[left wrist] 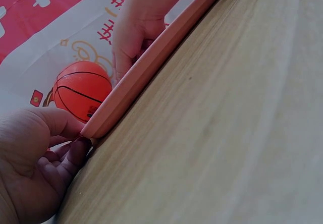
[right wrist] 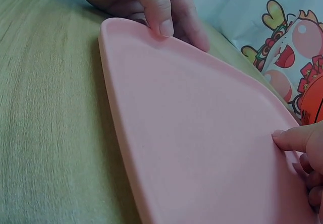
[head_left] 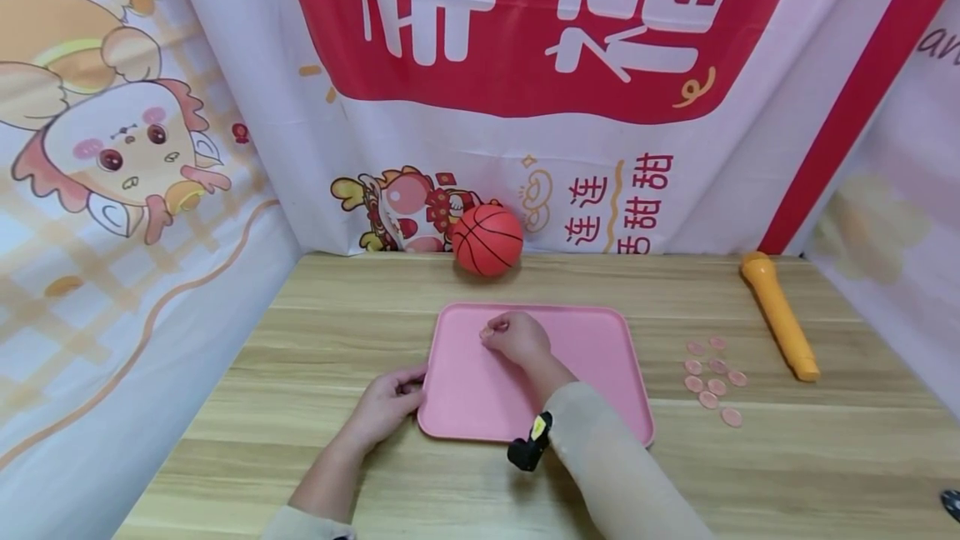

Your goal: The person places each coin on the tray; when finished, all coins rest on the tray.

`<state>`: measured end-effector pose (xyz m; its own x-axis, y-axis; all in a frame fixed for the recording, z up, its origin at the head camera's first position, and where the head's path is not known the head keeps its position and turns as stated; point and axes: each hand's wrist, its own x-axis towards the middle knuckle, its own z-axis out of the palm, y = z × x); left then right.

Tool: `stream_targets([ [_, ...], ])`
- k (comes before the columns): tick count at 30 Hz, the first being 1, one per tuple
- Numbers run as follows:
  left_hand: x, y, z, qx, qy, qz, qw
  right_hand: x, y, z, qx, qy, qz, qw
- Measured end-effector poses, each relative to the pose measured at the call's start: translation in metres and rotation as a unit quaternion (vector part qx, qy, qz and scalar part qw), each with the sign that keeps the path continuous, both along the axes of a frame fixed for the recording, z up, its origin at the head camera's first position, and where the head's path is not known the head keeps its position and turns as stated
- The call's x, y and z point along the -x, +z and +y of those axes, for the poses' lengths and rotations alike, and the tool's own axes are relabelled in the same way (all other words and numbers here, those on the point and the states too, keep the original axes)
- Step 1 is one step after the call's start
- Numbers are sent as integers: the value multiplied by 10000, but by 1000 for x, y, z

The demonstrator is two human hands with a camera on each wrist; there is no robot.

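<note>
A pink rectangular tray (head_left: pixel 585 348) lies on the wooden table. My left hand (head_left: pixel 386 408) grips its left rim; in the right wrist view the left thumb (right wrist: pixel 165 27) lies over the edge, the other fingers outside. The left wrist view shows the left hand (left wrist: pixel 38 158) pinching the tray corner (left wrist: pixel 103 120). Over the tray's upper left part, my right hand (head_left: pixel 521 342) has curled fingers and pinches a small coppery disc (head_left: pixel 487 332), mostly covered by the fingertips. In the right wrist view, the right hand's fingertip (right wrist: pixel 280 136) is right at the tray surface.
Several small pinkish coin-like discs (head_left: pixel 708 399) lie right of the tray. Farther right is an orange toy microphone (head_left: pixel 780 319). A red toy basketball (head_left: pixel 487 240) sits behind the tray, against a printed cloth backdrop (head_left: pixel 480 140). A black object (head_left: pixel 951 503) shows at the right edge.
</note>
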<state>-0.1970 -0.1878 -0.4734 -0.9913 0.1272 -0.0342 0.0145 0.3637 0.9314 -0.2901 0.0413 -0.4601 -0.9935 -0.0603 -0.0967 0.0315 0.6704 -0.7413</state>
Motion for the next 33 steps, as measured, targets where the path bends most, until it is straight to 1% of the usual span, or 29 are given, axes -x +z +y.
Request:
stream_targets([
  [8,0,-1,2,-10,6,-35,10000,-2,2,2,-7,-79,-107,9999],
  [10,0,-2,2,-25,-15,-34,10000,-2,1,3,106,-73,-105,9999],
  [14,0,-3,2,-35,-33,-13,10000,0,-2,8,738,-35,-49,9973],
  [17,0,-3,1,17,-32,30,10000,-2,-2,15,1320,20,-36,9912],
  [21,0,-3,1,69,23,65,10000,-6,4,29,1633,56,27,9866],
  [24,0,-3,1,63,77,45,9999,-11,9,43,1676,30,109,9858],
  [28,1,-3,1,42,88,18,10000,-17,16,64,1572,-29,314,9871],
  [33,1,-3,2,39,66,19,10000,-28,25,93,1158,-68,673,9910],
])
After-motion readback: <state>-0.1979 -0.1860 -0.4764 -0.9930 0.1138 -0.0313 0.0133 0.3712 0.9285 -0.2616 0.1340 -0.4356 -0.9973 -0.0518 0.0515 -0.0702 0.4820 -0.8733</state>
